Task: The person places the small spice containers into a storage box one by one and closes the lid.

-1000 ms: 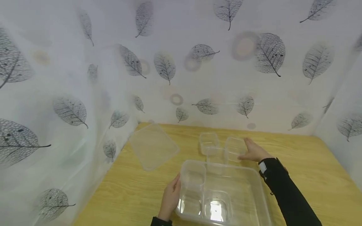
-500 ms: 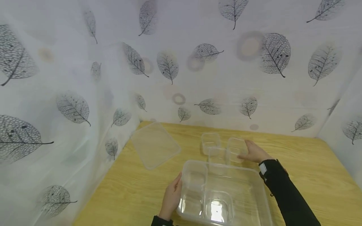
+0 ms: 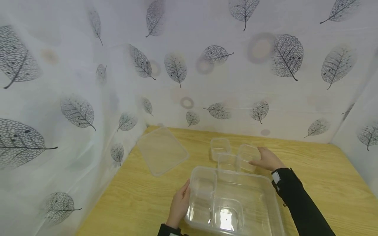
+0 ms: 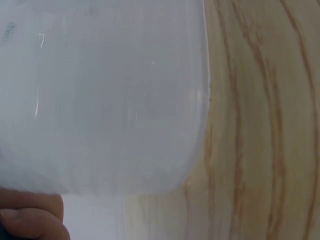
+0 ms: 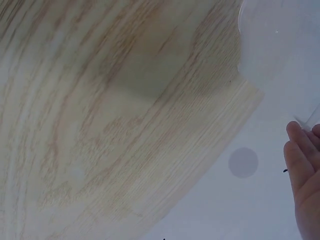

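A large clear plastic box (image 3: 251, 193) stands on the table in the head view, with small clear tubs (image 3: 203, 186) inside its left part and lower middle. My left hand (image 3: 178, 205) holds the box by its left side; curled fingers (image 4: 35, 217) show below a translucent wall in the left wrist view. Behind the box, my right hand (image 3: 268, 159) grips a small clear tub (image 3: 246, 156) by its right side, thumb in front and fingers behind. Two more clear tubs stand just left of it, a back one (image 3: 220, 147) and a front one (image 3: 228, 161).
A flat translucent square lid (image 3: 163, 151) lies at the table's back left. Leaf-patterned white sheeting (image 3: 218, 82) rises behind the table and along both sides. Wood-grain tabletop (image 3: 325, 170) extends to the right of my right arm.
The head view has shifted slightly. My right hand and its tub edge very slightly to the right; my left hand keeps its place on the large box.
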`<state>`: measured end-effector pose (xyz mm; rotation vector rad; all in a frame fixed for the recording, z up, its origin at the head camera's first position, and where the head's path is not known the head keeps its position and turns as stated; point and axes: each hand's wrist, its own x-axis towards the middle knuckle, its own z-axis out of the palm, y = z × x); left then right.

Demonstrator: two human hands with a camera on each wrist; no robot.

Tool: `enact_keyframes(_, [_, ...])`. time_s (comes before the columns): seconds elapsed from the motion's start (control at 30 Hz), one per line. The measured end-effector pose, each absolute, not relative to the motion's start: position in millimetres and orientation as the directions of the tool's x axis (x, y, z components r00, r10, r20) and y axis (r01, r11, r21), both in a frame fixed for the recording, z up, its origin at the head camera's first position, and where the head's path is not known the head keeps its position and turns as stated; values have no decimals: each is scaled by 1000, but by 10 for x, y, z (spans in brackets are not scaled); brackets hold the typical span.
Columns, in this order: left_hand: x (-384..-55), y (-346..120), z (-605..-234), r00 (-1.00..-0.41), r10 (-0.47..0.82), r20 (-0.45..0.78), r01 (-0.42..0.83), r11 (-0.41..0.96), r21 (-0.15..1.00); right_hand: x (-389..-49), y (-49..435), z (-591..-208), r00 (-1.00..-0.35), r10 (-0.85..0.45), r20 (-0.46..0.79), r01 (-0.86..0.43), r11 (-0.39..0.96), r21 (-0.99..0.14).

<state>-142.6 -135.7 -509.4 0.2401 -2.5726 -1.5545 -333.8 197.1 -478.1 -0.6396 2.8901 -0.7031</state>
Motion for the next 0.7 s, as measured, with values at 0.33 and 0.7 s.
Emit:
enact_keyframes(0.33, [-1423,-1351,-5094,-979,-204,21,-77,458,886,-3243,2019,-4795,-920,-389,55,-365,796,-483])
enact_keyframes(0.7, [-1421,-1352,-5089,-977,-213,20,-84,465,881,-3176,2103,-4787,-927,-355,119,-366,791,-490])
